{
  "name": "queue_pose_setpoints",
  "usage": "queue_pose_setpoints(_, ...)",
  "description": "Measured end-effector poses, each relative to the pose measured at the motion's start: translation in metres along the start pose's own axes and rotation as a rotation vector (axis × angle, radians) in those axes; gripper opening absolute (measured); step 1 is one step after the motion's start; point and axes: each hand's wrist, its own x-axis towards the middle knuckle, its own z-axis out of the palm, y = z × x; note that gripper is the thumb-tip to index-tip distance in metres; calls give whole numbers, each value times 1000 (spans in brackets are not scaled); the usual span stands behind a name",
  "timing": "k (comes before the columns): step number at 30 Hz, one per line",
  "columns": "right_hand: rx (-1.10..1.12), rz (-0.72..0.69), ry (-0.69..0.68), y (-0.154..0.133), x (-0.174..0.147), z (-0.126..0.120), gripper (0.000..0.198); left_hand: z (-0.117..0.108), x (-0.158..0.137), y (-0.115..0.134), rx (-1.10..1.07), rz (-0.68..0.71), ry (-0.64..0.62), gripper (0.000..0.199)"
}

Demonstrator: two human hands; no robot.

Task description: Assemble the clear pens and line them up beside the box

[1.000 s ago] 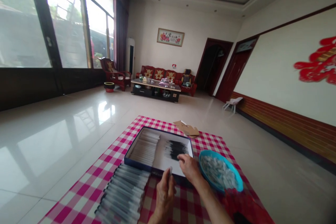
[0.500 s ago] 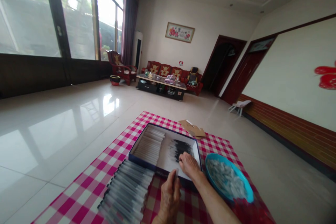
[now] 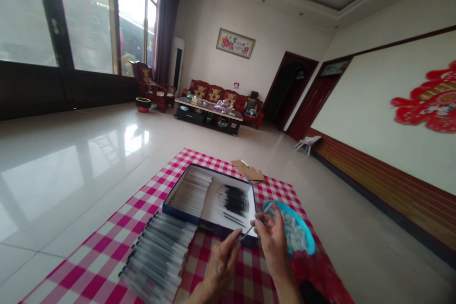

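Observation:
My left hand [image 3: 221,259] is closed in a pinch near the front edge of a shallow dark-blue box [image 3: 204,225]. A thin dark pen refill [image 3: 247,233] runs from its fingertips up to my right hand [image 3: 273,240], whose thumb and finger pinch the other end. A small pale piece [image 3: 270,207] shows by the right hand's upper fingers; whether it is held is unclear. Inside the box, clear pen barrels [image 3: 190,192] lie at the left and black refills [image 3: 235,199] on the white bottom at the right. Left of my hands lies a row of pens [image 3: 156,251].
A blue basin [image 3: 309,242] of clear small pieces stands at the right, with red material [image 3: 306,266] in front. Flat brown cardboard [image 3: 249,172] lies behind the box on the checked tablecloth [image 3: 117,232]. Across the room are a low table [image 3: 208,110] and a red sofa [image 3: 223,92].
My right hand has come back from the black refills in the box to meet my left hand, bringing a refill. The view has turned slightly to the right.

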Motion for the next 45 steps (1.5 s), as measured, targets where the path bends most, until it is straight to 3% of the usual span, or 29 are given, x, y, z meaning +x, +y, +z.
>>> queue_pose_setpoints(3, 213, 106, 135, -1, -30, -16, 84, 0, -4, 7, 14, 51, -64, 36)
queue_pose_setpoints(9, 268, 133, 251, -9, -49, -25, 83, 3, -10, 8, 42, 133, -171, 33)
queue_pose_setpoints(13, 247, 101, 232, -16, -48, -25, 81, 4, -13, 6, 72, 162, -169, 31)
queue_pose_setpoints(17, 236, 68, 180, -5, -49, -25, 81, 6, -13, 3, 61, 257, -155, 30)
queue_pose_setpoints(20, 237, 62, 189, 12, -53, -23, 71, 6, -12, 3, 52, 295, -174, 31)
queue_pose_setpoints(24, 216, 135, 258, 29, -62, -16, 43, 5, -11, 5, 76, 321, -212, 33)
queue_pose_setpoints(27, 173, 196, 240, 31, -68, -10, 39, 4, -11, 6, 139, 313, -200, 29)
queue_pose_setpoints(32, 64, 158, 137, 28, -72, -2, 32, 4, -13, -3, 296, 330, -123, 28)
queue_pose_setpoints(36, -120, -48, 59, 17, -74, -1, 23, 4, -13, -14, 356, 332, -93, 29)
queue_pose_setpoints(38, -224, -136, -46, 8, -73, -4, 23, 4, -13, -17, 358, 348, -75, 28)
queue_pose_setpoints(42, -466, -176, -282, -7, -51, -26, 29, 4, -12, -18, 343, 374, -70, 29)
queue_pose_setpoints(45, -855, -107, -265, -5, -13, -57, 30, 3, -11, -17, 346, 384, -51, 29)
